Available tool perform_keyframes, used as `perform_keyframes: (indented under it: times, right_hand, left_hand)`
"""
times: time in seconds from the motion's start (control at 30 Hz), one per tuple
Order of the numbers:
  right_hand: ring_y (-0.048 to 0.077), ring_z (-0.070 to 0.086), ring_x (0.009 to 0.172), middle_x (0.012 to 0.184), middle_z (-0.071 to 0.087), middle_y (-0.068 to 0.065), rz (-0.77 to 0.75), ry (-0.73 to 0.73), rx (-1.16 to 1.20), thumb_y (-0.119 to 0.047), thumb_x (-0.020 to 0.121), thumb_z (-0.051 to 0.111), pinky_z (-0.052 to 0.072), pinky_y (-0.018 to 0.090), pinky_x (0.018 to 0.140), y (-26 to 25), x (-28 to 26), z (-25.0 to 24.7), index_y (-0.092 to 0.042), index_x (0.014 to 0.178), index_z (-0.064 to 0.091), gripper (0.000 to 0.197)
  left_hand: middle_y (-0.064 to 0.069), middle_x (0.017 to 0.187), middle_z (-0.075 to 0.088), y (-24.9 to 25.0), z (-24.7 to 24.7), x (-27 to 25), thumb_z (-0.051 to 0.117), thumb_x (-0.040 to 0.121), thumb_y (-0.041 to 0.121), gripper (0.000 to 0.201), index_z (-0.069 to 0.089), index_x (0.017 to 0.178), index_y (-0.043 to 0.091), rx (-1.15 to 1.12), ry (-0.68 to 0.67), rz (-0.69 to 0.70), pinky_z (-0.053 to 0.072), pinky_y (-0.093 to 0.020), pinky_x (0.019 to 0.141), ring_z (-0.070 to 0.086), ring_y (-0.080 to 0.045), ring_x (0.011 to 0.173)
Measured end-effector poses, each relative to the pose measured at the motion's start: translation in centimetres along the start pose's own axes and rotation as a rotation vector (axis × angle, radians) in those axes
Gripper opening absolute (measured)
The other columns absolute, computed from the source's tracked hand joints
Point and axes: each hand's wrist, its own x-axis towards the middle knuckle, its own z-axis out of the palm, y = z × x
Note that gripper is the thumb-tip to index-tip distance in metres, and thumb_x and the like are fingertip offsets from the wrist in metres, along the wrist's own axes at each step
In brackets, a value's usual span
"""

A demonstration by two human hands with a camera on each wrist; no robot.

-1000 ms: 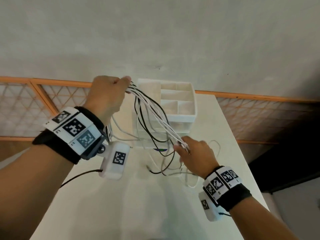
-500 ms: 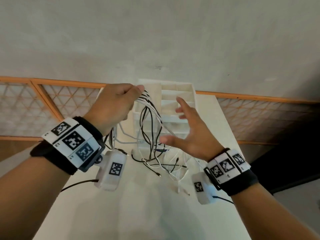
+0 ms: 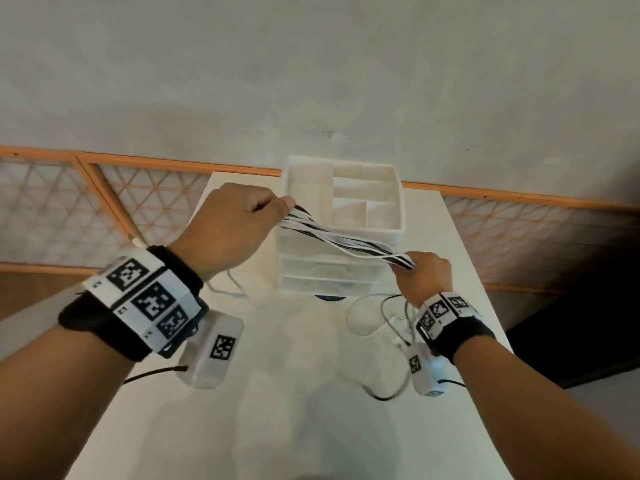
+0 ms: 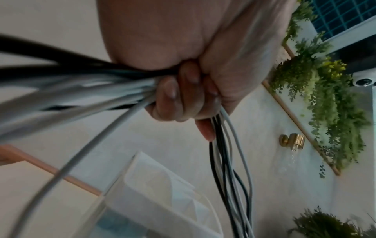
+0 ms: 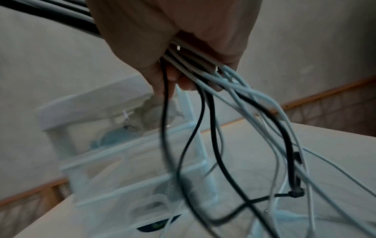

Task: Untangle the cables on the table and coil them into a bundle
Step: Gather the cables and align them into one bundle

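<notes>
A bundle of white and black cables stretches taut between my two hands above the white table. My left hand grips one end in a fist at the upper left; its curled fingers wrap the strands. My right hand grips the bundle lower right, with the strands leaving its fist. Loose cable tails hang from the right hand onto the table, and one black plug end dangles among them.
A white drawer organiser with open top compartments stands at the table's far middle, right behind the stretched bundle. An orange-framed lattice rail runs behind the table. A dark round object lies at the organiser's foot.
My right hand, open half a second ago, has closed on the cables and pulled right and down. The slack loops are now drawn into one taut bundle.
</notes>
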Motion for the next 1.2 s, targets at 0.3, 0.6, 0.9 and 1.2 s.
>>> perform_keyframes:
  times: [0.3,0.6,0.9,1.2]
  right_hand:
    - [0.032,0.063,0.083,0.069,0.063,0.005,0.258,-0.115,0.15,-0.053,0.092,0.058,0.049,0.034,0.075,2.6,0.2,-2.1,-0.014,0.075,0.076,0.046]
    - [0.033,0.064,0.085,0.094,0.073,0.016,0.387,0.074,0.324,-0.03,0.09,0.056,0.051,0.038,0.074,3.6,0.9,-4.1,-0.018,0.082,0.077,0.025]
    - [0.025,0.054,0.068,0.086,0.066,0.009,0.305,-0.191,-0.197,-0.076,0.077,0.057,0.045,0.03,0.064,6.5,0.3,-1.1,-0.018,0.07,0.065,0.059]
    - [0.034,0.058,0.104,0.09,0.063,0.009,0.296,-0.154,-0.159,-0.06,0.087,0.06,0.045,0.031,0.075,6.3,1.6,-1.5,-0.016,0.08,0.068,0.046]
  left_hand:
    - [0.011,0.042,0.032,1.4,-1.6,2.1,0.06,0.096,0.038,0.055,0.038,0.053,0.013,-0.251,0.177,-0.02,0.024,-0.023,0.046,0.026,-0.015,0.042]
    - [0.008,0.042,0.035,-0.6,-0.5,2.5,0.057,0.098,0.04,0.045,0.067,0.063,0.013,-0.264,0.089,-0.158,0.024,-0.023,0.044,0.026,-0.014,0.038]
    - [0.0,0.046,0.032,-1.3,1.6,2.4,0.059,0.097,0.034,0.056,0.057,0.042,0.021,-0.318,0.146,-0.261,0.024,-0.018,0.04,0.024,-0.013,0.037]
    - [0.009,0.037,0.032,1.1,-0.5,4.4,0.063,0.093,0.035,0.058,0.046,0.04,0.019,-0.434,0.286,-0.131,0.028,-0.021,0.044,0.025,-0.015,0.036]
